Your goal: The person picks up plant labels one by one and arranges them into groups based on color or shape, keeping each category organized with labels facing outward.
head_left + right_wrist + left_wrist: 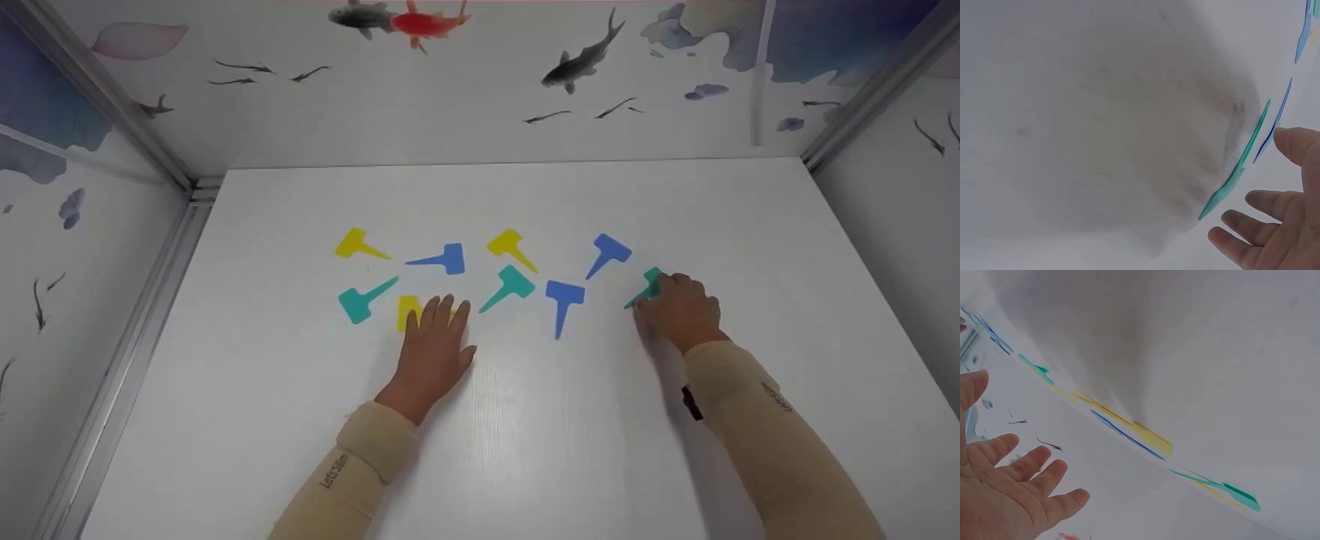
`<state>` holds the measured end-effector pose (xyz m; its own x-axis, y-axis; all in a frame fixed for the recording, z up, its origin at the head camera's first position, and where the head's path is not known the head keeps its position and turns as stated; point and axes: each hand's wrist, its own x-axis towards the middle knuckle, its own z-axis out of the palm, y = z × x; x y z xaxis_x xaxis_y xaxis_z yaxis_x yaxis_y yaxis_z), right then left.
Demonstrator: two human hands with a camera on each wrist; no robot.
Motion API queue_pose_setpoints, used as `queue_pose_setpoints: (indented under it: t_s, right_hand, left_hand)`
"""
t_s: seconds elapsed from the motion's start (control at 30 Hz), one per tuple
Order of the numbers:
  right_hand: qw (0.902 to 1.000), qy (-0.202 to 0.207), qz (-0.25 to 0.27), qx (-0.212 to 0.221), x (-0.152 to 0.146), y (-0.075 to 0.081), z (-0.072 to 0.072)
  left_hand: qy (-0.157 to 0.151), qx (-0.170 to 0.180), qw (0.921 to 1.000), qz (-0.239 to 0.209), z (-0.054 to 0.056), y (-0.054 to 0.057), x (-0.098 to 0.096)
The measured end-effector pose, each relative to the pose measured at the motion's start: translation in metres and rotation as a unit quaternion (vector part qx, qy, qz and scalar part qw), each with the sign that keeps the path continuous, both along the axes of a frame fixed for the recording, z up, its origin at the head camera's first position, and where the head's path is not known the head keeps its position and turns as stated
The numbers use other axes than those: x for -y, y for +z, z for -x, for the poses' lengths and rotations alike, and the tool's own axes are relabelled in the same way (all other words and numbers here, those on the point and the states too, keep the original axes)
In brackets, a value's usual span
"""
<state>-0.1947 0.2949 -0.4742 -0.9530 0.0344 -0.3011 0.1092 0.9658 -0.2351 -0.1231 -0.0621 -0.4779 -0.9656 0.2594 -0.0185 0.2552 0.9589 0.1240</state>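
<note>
Fingers [441, 316] of your left hand [429, 364] extend loosely, gripping nothing, above a flat yellow plastic T-shaped tag [406, 312] on the white counter [555, 442]. Farther out, your right hand [682, 309], nearer the flat teal T-shaped tag [651, 283], hangs relaxed and empty over its head; the stem slants leftward, towards you.

From above, the head camera looks down across the white tabletop [525, 465] to the fish-printed wall [480, 112]. Wrist cameras skim the tabletop close by the left hand [431, 356] and right hand [684, 309]; head and right wrist views share the rightmost teal T-shaped label [1225, 190].
</note>
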Motion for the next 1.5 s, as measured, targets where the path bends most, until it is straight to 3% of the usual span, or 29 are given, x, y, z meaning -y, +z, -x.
queue_pose_setpoints:
  t_s: [0.3,0.7,1.13,1.5]
  right_hand:
    - [0.9997,0.017,-0.017,-0.009,-0.004,0.006,0.009]
    - [0.9994,0.001,-0.025,0.024,-0.003,0.011,0.018]
    - [0.9990,0.018,-0.038,0.010,-0.004,0.015,0.028]
    - [0.9993,0.024,-0.028,0.003,-0.002,0.008,0.033]
  left_hand:
    - [0.008,0.012,0.9997,-0.018,0.001,0.002,-0.004]
    - [-0.002,0.008,0.9997,-0.021,0.002,0.004,-0.008]
    - [0.004,0.019,0.9992,-0.034,0.004,0.005,-0.008]
    - [-0.004,0.016,0.9997,-0.021,0.003,0.003,-0.008]
